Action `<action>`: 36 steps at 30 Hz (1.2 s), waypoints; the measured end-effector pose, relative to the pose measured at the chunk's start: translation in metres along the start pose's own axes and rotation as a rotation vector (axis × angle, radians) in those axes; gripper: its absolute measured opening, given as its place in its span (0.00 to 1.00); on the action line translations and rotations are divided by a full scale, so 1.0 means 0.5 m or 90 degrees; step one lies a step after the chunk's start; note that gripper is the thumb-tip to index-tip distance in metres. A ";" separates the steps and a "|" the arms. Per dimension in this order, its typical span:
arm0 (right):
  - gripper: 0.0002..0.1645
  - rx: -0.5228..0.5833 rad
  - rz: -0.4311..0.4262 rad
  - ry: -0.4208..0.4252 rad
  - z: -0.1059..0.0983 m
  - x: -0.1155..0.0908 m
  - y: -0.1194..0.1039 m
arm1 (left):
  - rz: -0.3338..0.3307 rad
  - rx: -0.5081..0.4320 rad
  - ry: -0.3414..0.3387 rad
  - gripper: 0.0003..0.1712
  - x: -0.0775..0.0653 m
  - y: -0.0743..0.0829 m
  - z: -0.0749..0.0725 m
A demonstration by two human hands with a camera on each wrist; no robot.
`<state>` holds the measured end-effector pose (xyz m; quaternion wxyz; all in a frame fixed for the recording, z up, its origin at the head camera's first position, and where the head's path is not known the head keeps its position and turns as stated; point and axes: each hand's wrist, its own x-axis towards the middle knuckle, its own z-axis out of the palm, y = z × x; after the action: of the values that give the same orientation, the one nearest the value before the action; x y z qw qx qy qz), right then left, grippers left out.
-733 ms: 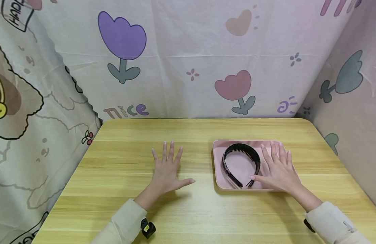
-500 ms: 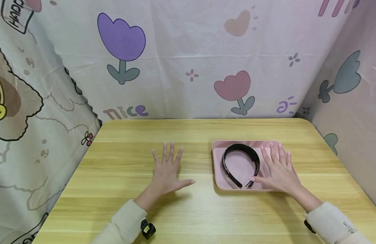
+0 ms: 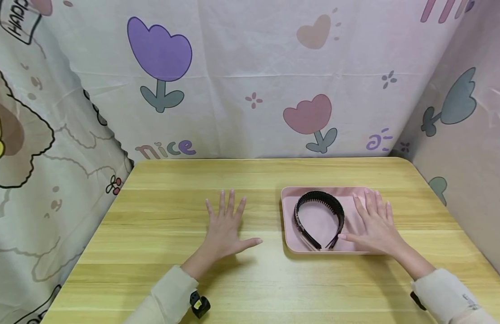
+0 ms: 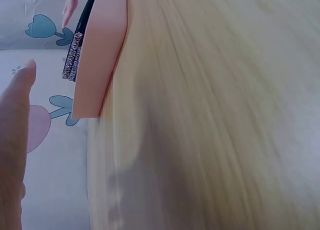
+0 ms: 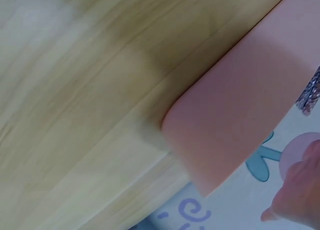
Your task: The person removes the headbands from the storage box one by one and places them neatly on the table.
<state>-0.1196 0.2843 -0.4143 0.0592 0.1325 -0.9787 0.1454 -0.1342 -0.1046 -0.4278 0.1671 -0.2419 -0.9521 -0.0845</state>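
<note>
A black headband (image 3: 320, 196) with comb-like teeth lies in a pink tray (image 3: 289, 238), its ends toward the person. Sparkly trim (image 4: 73, 57) on it shows above the tray's rim in the left wrist view. My right hand (image 3: 379, 230) is spread over the tray's right part, the thumb tip beside the headband's right end; it holds nothing. Left of the tray, my left hand (image 3: 224, 231) is spread over the table, fingers straight and thumb pointing at the tray. Part of the right hand (image 5: 300, 190) shows at the right wrist view's lower corner.
The wooden table (image 3: 250, 288) reaches back to a light cloth (image 3: 234, 54) printed with flowers and hearts. More printed cloth hangs along both sides. Each cuff has a small black device under it, such as the left one (image 3: 199, 305).
Both spread hands have drifted slightly to the right. The right thumb has moved from overlapping the headband's end to its edge. Headband and tray stay in place on the table.
</note>
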 end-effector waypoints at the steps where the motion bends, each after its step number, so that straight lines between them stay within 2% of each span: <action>1: 0.66 -0.002 -0.005 0.000 -0.001 0.000 0.004 | -0.006 -0.006 -0.009 0.60 0.002 0.002 0.000; 10: 0.70 0.005 -0.043 0.007 -0.012 0.001 0.043 | -0.042 -0.049 -0.099 0.66 0.031 0.031 -0.007; 18: 0.69 0.048 -0.063 0.023 -0.016 -0.001 0.072 | -0.053 -0.100 -0.115 0.60 0.065 0.060 -0.001; 22: 0.69 0.080 -0.086 0.023 -0.011 -0.017 0.088 | -0.048 -0.120 -0.135 0.59 0.077 0.080 0.009; 25: 0.68 0.106 -0.085 0.005 -0.009 -0.031 0.099 | -0.046 -0.165 -0.148 0.58 0.087 0.097 0.016; 28: 0.67 0.131 -0.068 -0.023 -0.012 -0.040 0.107 | -0.053 -0.223 -0.137 0.54 0.100 0.111 0.023; 31: 0.66 0.152 -0.052 -0.042 -0.017 -0.042 0.114 | -0.056 -0.267 -0.106 0.50 0.116 0.123 0.031; 36: 0.63 0.151 -0.049 -0.047 -0.019 -0.045 0.124 | -0.072 -0.323 -0.061 0.43 0.140 0.140 0.039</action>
<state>-0.1146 0.3496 -0.4254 0.0124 0.1816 -0.9503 0.2526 -0.1635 -0.0088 -0.4151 0.0507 -0.2263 -0.9191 -0.3185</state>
